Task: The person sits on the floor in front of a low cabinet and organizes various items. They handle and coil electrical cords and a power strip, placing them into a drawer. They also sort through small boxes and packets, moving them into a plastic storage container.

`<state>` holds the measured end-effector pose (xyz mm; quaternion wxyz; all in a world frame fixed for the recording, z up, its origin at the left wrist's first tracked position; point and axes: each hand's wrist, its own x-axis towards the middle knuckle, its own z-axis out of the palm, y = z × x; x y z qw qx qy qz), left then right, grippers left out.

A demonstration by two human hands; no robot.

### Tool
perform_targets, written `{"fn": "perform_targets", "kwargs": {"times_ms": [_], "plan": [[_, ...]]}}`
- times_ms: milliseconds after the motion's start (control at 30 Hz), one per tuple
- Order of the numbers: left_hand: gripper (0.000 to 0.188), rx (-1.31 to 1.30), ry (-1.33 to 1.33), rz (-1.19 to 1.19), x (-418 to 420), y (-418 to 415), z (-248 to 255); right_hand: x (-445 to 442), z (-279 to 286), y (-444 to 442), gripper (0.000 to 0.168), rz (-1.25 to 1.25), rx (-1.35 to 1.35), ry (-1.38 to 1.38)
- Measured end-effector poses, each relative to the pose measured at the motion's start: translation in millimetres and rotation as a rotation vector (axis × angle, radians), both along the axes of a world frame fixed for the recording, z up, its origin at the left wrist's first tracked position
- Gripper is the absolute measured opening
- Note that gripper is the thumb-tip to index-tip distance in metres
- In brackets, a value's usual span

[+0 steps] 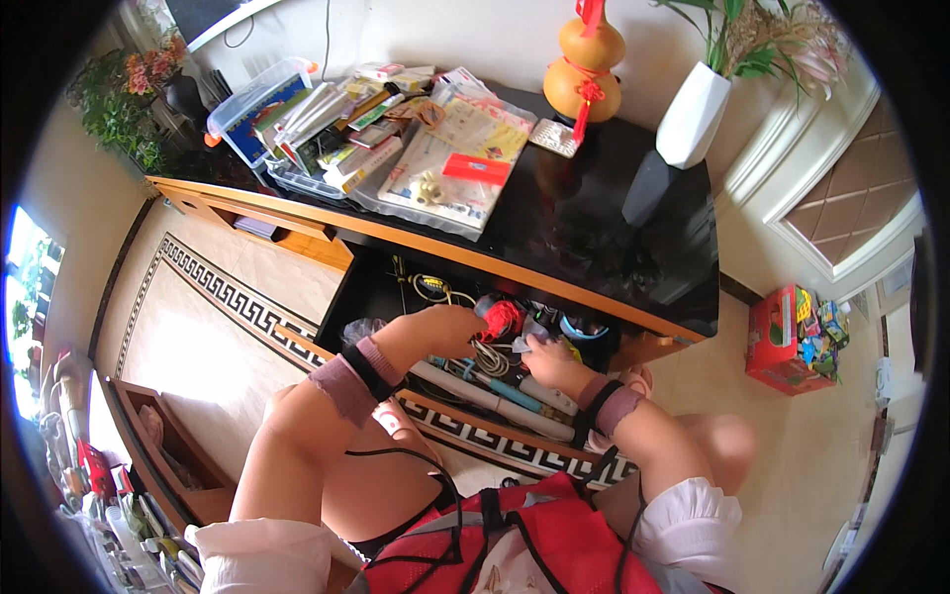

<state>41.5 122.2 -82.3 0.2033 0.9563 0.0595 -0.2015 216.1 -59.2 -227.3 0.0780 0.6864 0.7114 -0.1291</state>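
My left hand [449, 332] reaches over an open drawer [371, 286] of a wooden cabinet. Its fingertips are beside a bundle of red cord [503, 321]; whether they grip it is hidden. My right hand [555, 364] pinches a piece of translucent plastic [524, 344] above the drawer's contents. Between the two hands lies a coiled pale cable [491, 359]. A long white tube [493, 395] runs along the front of the drawer, near a blue rod [516, 392]. Behind my right hand is a blue-rimmed round object [584, 328].
On the black cabinet top [594, 245] stand a gourd ornament [582, 74], a white vase [694, 115] and a plastic bin [256, 122] beside piled small boxes [349, 126]. A red box of packets [775, 349] sits on the floor at right. Another open wooden drawer [167, 438] is at lower left.
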Motion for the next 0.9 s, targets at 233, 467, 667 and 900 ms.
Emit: {"fn": "perform_targets", "kwargs": {"times_ms": [233,467,667,900], "plan": [[0.048,0.003,-0.056,0.052,-16,8,4,-1,-1,0,0.027,-0.113,-0.082,-0.024],[0.046,-0.045,-0.221,0.233,-26,23,34,-8,26,18,0.030,-0.103,-0.272,0.027],[0.027,-0.465,-0.657,0.800,-18,51,50,-21,156,61,0.018,-0.085,-0.069,0.696],[0.026,-1.337,-0.682,1.227,-4,55,71,6,213,106,0.019,-0.356,0.655,0.744]]}}
